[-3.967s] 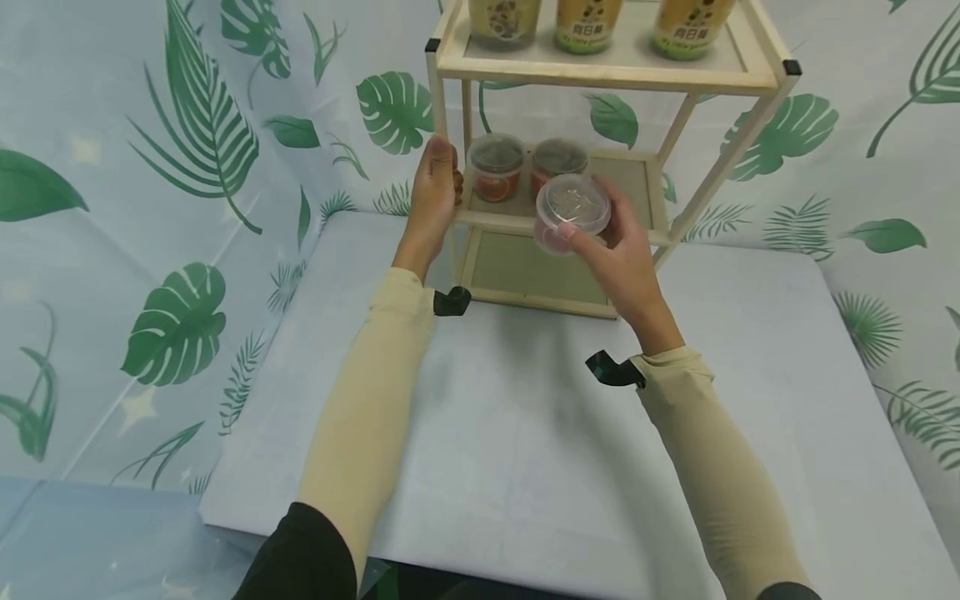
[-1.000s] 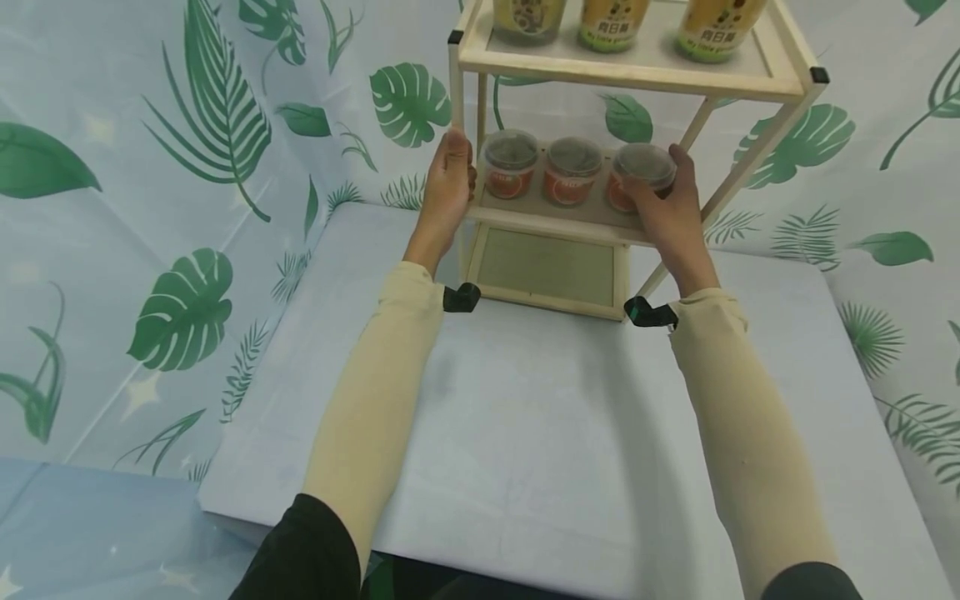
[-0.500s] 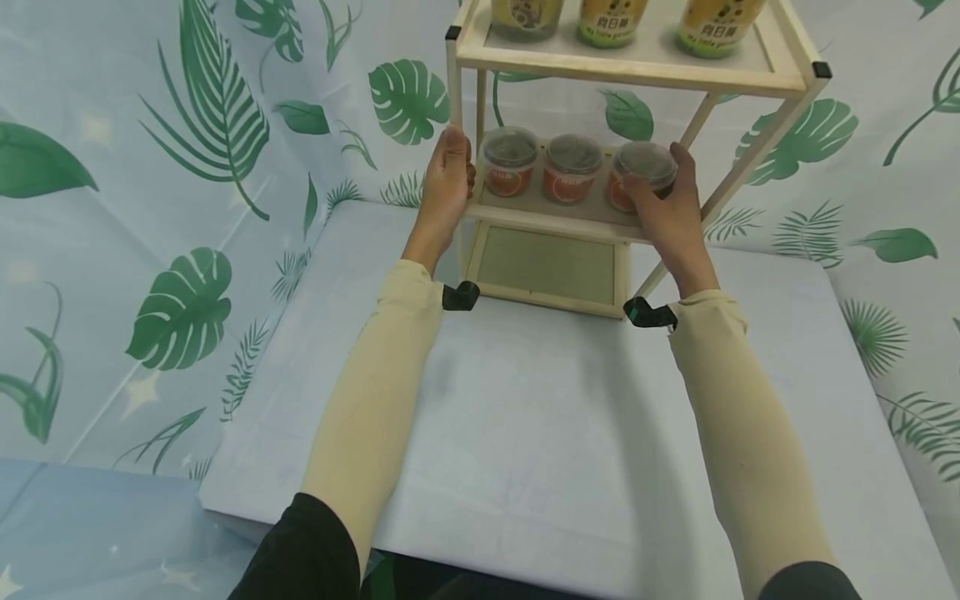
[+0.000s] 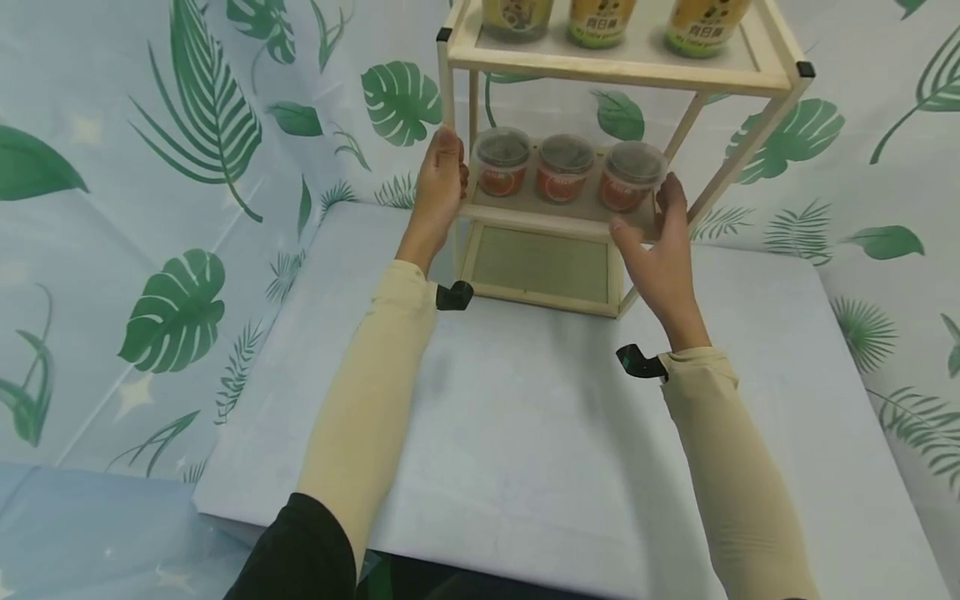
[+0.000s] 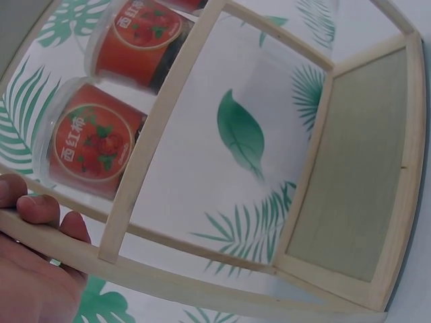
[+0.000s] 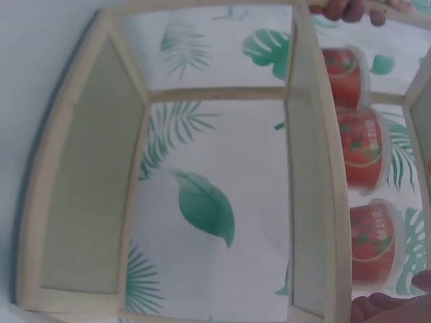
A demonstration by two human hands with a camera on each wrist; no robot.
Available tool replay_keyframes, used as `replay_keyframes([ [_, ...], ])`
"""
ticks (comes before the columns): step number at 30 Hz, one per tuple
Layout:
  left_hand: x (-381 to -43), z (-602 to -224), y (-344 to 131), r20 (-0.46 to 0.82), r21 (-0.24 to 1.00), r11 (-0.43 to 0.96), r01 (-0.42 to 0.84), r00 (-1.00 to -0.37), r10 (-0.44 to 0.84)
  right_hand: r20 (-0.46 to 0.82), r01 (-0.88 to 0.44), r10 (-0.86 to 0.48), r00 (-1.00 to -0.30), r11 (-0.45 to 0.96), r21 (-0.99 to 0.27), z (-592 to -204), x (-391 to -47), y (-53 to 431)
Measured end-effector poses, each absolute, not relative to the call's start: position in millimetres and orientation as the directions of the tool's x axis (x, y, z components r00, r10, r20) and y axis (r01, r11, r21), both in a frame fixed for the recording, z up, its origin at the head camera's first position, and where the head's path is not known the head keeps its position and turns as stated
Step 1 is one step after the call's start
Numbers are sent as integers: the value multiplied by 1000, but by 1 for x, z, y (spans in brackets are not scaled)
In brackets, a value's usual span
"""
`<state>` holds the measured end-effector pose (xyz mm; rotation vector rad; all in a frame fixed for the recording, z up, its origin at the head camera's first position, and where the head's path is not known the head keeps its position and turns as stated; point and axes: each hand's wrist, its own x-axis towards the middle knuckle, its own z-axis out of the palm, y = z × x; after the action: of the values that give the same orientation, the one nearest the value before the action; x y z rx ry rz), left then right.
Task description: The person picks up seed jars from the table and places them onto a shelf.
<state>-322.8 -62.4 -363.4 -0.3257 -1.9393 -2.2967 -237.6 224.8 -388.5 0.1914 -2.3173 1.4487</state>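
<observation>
My left hand grips the left front post of a light wooden shelf rack; in the left wrist view its fingers wrap over the wood. On the middle shelf stand three clear-lidded plastic jars with red tomato labels: a left jar, a middle jar and a right jar. Just in front of and right of the right jar is my right hand, thumb and fingers spread apart, holding nothing. The right wrist view shows the jars in a row, with the right jar nearest that hand.
Yellow-and-green cups stand on the top shelf. The bottom shelf panel sits low over the white-covered table. Leaf-printed cloth hangs behind and at both sides.
The right hand carried the third jar onto the middle shelf's right side, then let it go and drew back toward me. The left hand stays on the post.
</observation>
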Motion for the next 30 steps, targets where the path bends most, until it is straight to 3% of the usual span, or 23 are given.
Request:
replay_keyframes([
  [12,-327,-364,-71,251,953,-184,242,-967,31,468,-340,102,-878,555,-759,-408,-193,219],
  [21,-324,-372,-92,200,979,-37,201,-980,-12,574,-423,72,-816,604,-676,-437,-188,228],
  [25,-315,-395,-103,198,976,98,195,-980,-13,541,-375,89,-836,627,-683,-448,-184,235],
  [30,-300,-428,-116,191,897,403,183,-981,20,452,-265,102,-886,688,-676,-461,-179,247],
])
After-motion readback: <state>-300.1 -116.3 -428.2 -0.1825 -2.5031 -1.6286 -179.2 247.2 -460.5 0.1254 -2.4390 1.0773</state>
